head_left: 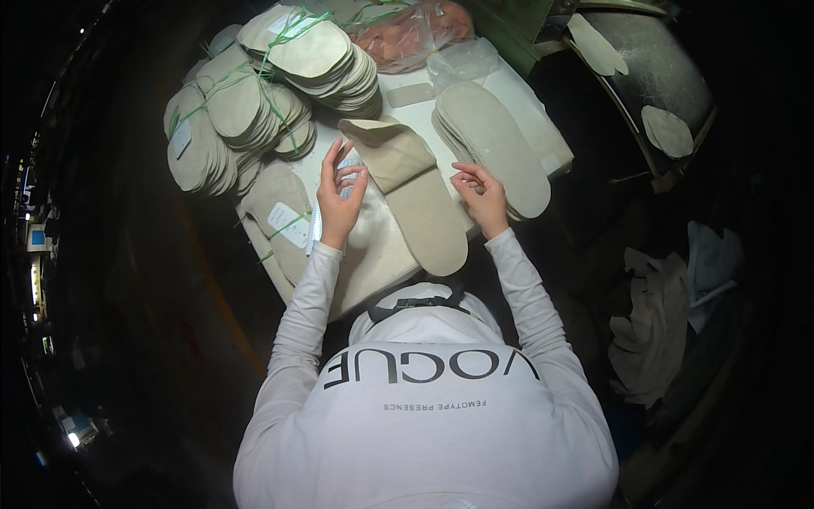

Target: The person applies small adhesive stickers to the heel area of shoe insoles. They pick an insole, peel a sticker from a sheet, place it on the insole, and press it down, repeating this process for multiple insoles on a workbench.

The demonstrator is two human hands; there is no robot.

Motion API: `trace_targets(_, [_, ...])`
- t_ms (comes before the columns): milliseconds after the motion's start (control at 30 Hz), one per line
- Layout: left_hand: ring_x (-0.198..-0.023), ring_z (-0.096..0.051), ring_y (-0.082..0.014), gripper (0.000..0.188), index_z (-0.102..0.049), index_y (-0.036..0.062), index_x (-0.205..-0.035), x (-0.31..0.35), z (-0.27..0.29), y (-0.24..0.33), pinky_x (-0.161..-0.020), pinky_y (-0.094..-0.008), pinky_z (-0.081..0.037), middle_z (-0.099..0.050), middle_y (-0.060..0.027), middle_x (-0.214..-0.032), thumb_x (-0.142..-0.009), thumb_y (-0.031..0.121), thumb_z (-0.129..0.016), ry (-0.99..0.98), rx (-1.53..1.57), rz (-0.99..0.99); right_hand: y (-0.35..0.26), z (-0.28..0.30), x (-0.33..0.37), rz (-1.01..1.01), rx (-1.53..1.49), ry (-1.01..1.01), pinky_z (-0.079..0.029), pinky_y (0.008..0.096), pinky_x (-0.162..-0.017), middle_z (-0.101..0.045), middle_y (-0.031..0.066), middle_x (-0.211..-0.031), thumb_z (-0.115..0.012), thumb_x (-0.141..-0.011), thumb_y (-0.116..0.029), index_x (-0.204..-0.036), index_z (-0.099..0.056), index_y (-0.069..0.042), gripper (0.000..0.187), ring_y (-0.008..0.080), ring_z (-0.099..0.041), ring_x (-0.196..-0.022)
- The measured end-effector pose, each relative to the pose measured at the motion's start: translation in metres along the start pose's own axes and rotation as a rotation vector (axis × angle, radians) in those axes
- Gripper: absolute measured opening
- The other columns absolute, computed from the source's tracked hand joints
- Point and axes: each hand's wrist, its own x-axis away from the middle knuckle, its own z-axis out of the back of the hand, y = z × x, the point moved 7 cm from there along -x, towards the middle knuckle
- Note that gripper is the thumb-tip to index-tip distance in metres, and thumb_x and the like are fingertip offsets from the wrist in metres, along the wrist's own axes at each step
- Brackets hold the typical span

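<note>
Between my hands lies a small stack of long beige insole-shaped pieces [428,225] on the white tabletop, its near end rounded. A piece at its far end is folded back over itself. My left hand [341,199] hovers at the left side of this stack with curved fingers apart, holding nothing. On the other side my right hand [482,199] has its fingers bent and slightly apart, with nothing visible in them. It is between the beige stack and a pile of grey insole-shaped pieces [500,144]; whether it touches either I cannot tell.
Tied bundles of insole-shaped pieces [318,55] crowd the far left of the white table [543,127]. A labelled bundle [275,199] lies beside my left forearm. Behind stands a clear bag of orange-brown pieces [415,38]. Loose cloth-like scraps [649,327] hang at the right.
</note>
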Motion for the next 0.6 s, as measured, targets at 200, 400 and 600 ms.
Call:
trace_targets(200, [-0.06, -0.061, -0.0139, 0.006, -0.073, 0.0078, -0.089, 0.07, -0.044, -0.009, -0.062, -0.0275, -0.049, -0.067, -0.0045, -0.074, -0.083, 0.009, -0.071, -0.655, -0.401, -0.033, -0.014, -0.06, 0.02, 0.252, 0.293, -0.218, -0.054, 0.0309, -0.073, -0.07, 0.0046, -0.083, -0.069, -0.079, -0.006, -0.113, -0.069, -0.012, 0.035, 0.0193, -0.064, -0.079])
trace_targets(400, [-0.069, -0.061, -0.025, 0.023, -0.062, 0.0146, -0.09, 0.122, -0.069, -0.01, -0.063, -0.0382, -0.048, -0.055, -0.003, -0.074, -0.077, 0.027, -0.076, -1.019, -0.557, -0.394, -0.022, -0.082, 0.031, 0.482, 0.71, -0.164, -0.054, 0.0364, -0.072, -0.067, 0.0038, -0.079, -0.072, -0.078, -0.013, -0.109, -0.072, -0.016, 0.031, 0.0228, -0.063, -0.087])
trace_targets(600, [-0.07, -0.063, -0.0265, 0.025, -0.06, 0.0131, -0.089, 0.122, -0.072, -0.016, -0.062, -0.0411, -0.048, -0.058, -0.005, -0.078, -0.075, 0.027, -0.075, -1.081, -0.546, -0.343, -0.019, -0.059, 0.012, 0.354, 0.517, -0.029, -0.053, 0.0343, -0.073, -0.071, 0.0006, -0.083, -0.072, -0.078, -0.01, -0.107, -0.073, -0.015, 0.029, 0.0217, -0.061, -0.087])
